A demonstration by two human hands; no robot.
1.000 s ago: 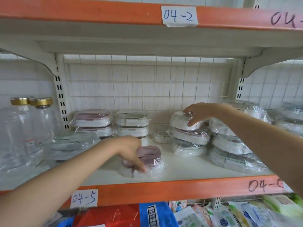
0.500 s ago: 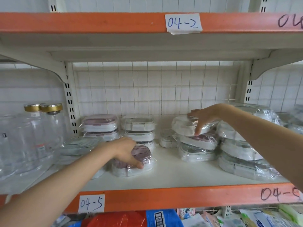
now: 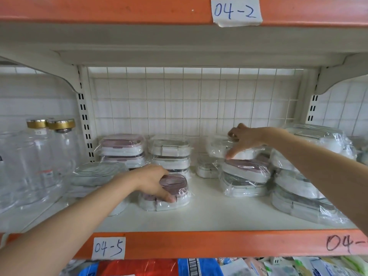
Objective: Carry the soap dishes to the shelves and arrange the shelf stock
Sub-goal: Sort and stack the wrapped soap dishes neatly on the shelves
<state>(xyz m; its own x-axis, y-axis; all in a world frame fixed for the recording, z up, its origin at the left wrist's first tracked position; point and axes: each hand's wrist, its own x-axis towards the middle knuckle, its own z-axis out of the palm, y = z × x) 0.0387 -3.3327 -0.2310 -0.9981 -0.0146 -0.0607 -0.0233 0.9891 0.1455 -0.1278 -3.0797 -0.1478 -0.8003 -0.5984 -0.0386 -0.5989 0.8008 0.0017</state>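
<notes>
Two hands are in on the shelf (image 3: 209, 214) as I watch from my end. My left hand (image 3: 154, 181) lies over a pink dish (image 3: 175, 188) in clear wrap at the front middle of the board, fingers curled down its near side and the thumb hidden, so it grasps that dish where it sits. My right hand (image 3: 246, 139) reaches further back and grips the top dish (image 3: 219, 149) of a middle stack (image 3: 245, 176), fingers bent over its far edge and the thumb pointing down its near face; that dish sits tilted on a pink-topped one beneath it, and a third lies at the bottom. Behind the left hand stand two back stacks, one pink-lidded (image 3: 121, 149) and one clear (image 3: 169, 154), side by side against the wire grid (image 3: 189, 100). A small wrapped dish (image 3: 207, 166) lies between the clear stack and the middle stack. Left of the pink dish a flat clear dish (image 3: 97, 173) rests on others, just beside two glass jars (image 3: 51, 156) with gold lids. On the right, under my forearm, a taller pile (image 3: 298, 188) of wrapped dishes leans toward the shelf front. Orange rails carry paper tags reading 04-2 (image 3: 236, 11) above and 04-5 (image 3: 108, 248) below, and bright packets (image 3: 139, 267) show beneath the lower rail.
</notes>
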